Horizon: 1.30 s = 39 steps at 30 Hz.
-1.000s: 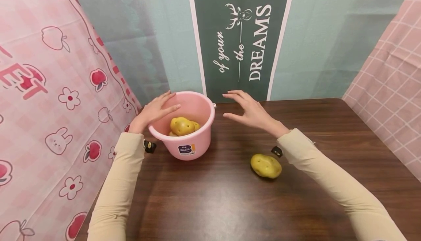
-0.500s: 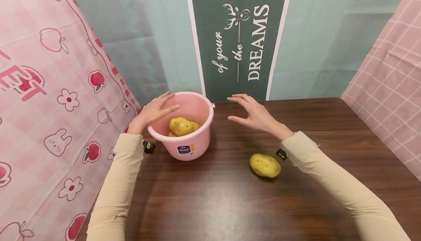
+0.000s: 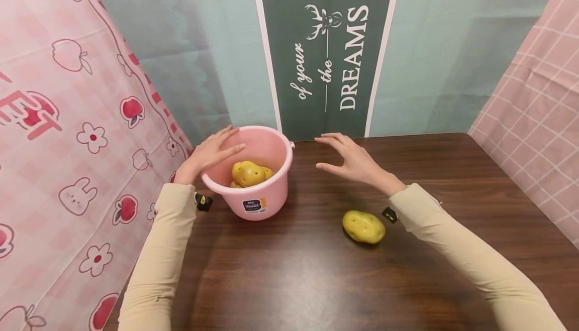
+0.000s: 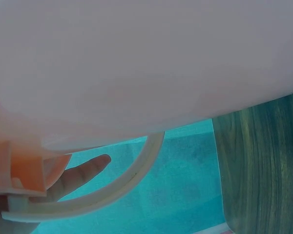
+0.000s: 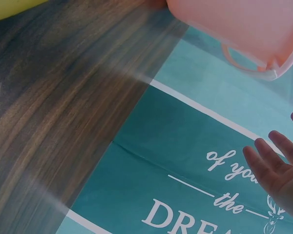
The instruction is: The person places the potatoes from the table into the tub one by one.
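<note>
A pink bucket point(image 3: 267, 198) stands upright toward the back left, with yellow potatoes point(image 3: 249, 174) inside; how many is hidden. My left hand point(image 3: 210, 154) rests at the bucket's left rim, thumb stretched over the opening and fingers extended along the far side. In the left wrist view the bucket's wall point(image 4: 146, 63) fills most of the picture, and a finger point(image 4: 83, 174) shows beside the curved handle point(image 4: 122, 187). My right hand point(image 3: 355, 160) is held above the table to the right of the bucket, fingers spread and holding nothing. Nearer to me lies a single potato point(image 3: 364, 226).
The brown wooden table point(image 3: 280, 281) runs back to a green cloth backdrop point(image 3: 332, 60) with white lettering. A pink patterned cloth point(image 3: 95, 185) hangs close along the left, and a pink checked cloth point(image 3: 534, 110) borders the right.
My right hand has drawn slightly to the right, away from the bucket. The left hand stays at the rim, and the bucket and potatoes keep their places, with a small drift of the view.
</note>
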Available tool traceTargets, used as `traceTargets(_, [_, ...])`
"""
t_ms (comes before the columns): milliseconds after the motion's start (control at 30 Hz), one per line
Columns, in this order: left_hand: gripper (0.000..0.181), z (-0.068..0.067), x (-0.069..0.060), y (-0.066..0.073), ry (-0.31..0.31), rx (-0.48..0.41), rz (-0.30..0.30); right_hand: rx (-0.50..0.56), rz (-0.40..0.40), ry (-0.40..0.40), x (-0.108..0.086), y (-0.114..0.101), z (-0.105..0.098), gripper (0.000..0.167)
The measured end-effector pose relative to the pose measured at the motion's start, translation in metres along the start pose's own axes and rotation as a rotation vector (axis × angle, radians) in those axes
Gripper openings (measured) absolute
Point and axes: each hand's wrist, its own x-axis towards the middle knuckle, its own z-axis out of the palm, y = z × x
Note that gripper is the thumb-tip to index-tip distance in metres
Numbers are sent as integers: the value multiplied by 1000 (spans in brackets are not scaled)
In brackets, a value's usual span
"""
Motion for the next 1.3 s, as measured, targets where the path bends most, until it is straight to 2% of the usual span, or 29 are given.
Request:
traceTargets(667, [79,-1,-3,0,-5,-7,-9,-17,18,-40,-17,2,9,62])
traceTargets(933, [79,0,2,-3,6,-10,4,-10,51,-66,-21,6,15,62])
traceTargets(1300, [78,1,5,-6,16,-12,8,-4,50,-72,-27,8,20,61])
